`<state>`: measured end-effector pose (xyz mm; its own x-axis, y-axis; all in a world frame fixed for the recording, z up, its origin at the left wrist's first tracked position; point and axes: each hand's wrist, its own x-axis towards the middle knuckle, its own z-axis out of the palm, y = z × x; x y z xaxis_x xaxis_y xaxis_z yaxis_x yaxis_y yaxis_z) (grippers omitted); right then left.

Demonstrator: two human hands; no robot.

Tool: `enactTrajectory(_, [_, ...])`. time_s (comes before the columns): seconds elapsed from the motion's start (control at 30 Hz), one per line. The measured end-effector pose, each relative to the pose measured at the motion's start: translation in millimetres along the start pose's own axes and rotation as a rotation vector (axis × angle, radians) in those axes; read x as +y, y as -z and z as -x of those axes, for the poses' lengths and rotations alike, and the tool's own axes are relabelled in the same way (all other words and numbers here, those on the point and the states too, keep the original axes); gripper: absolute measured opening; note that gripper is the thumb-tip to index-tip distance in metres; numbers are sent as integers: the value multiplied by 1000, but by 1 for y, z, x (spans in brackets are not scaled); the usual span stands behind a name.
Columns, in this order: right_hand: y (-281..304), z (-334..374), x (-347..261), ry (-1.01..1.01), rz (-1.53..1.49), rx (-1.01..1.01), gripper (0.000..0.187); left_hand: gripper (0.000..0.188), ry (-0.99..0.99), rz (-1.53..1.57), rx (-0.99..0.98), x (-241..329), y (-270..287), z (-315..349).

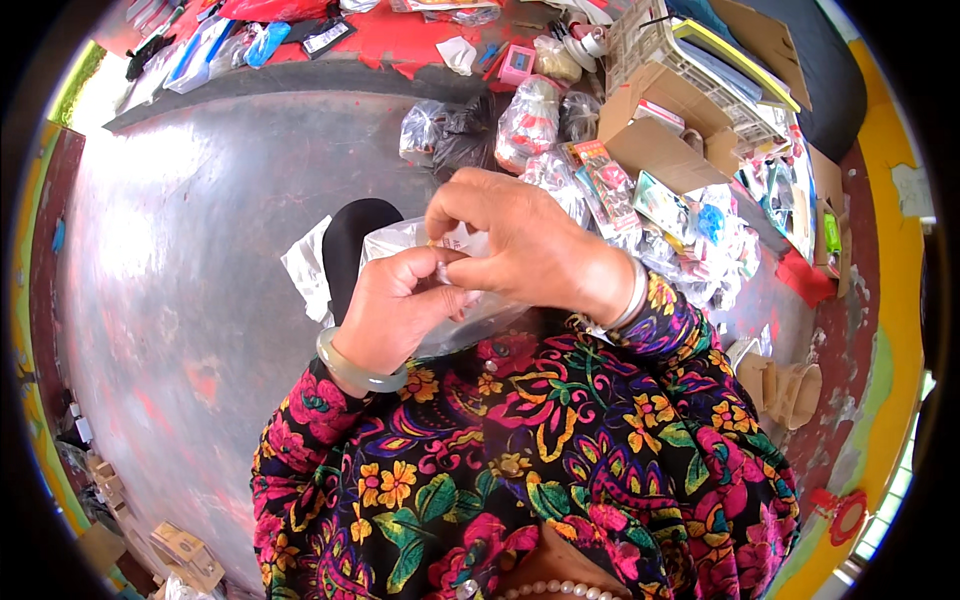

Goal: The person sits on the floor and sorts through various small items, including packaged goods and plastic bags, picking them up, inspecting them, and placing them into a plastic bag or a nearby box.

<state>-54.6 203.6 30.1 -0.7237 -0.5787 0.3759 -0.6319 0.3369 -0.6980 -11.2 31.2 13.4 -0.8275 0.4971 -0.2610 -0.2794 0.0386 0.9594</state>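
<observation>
Both my hands meet in front of my chest over a clear plastic bag [395, 240]. My left hand [400, 305], with a pale bangle at its wrist, has thumb and fingers pinched on the bag. My right hand [520, 245] comes over from the right, its thumb and curled fingers pressed together on the bag close to the left fingertips. Some printing shows on the plastic between the hands. The bag's lower part spreads beneath both hands towards my flowered sleeves. What lies right between the fingertips is mostly hidden.
Beyond my hands, at right, several filled plastic bags [527, 125] and flat packages [605, 180] lie heaped beside an open cardboard box [670, 125]. A red-covered ledge [390, 45] with goods runs along the far side. White crumpled plastic [308, 268] lies left of my dark-clad knee [355, 235].
</observation>
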Motion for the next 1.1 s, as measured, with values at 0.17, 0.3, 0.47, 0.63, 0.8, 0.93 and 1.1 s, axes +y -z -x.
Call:
enactTrajectory(0.17, [33, 11, -4, -517, -379, -240, 41, 11, -28, -62, 129, 3, -3, -4])
enactTrajectory(0.3, [7, 27, -2, -336, -447, -209, 35, 14, -118, -332, 141, 8, -1, 2])
enactTrajectory(0.47, [-8, 31, 2, -609, -763, -165, 16, 13, -255, -576, 176, 17, -3, 8])
enactTrajectory(0.63, [-3, 35, 12, -710, -974, -193, 15, 23, -363, -1114, 63, 32, -2, 23])
enactTrajectory(0.8, [-10, 39, 24, -614, -990, -161, 15, 26, -368, -1757, -34, 57, -12, 33])
enactTrajectory(0.93, [-15, 40, 26, -559, -984, -139, 15, 20, -459, -1707, -122, 65, -22, 19])
enactTrajectory(1.1, [-24, 44, 31, -638, -1012, -69, 14, 17, -582, -1477, -179, 36, -24, -7])
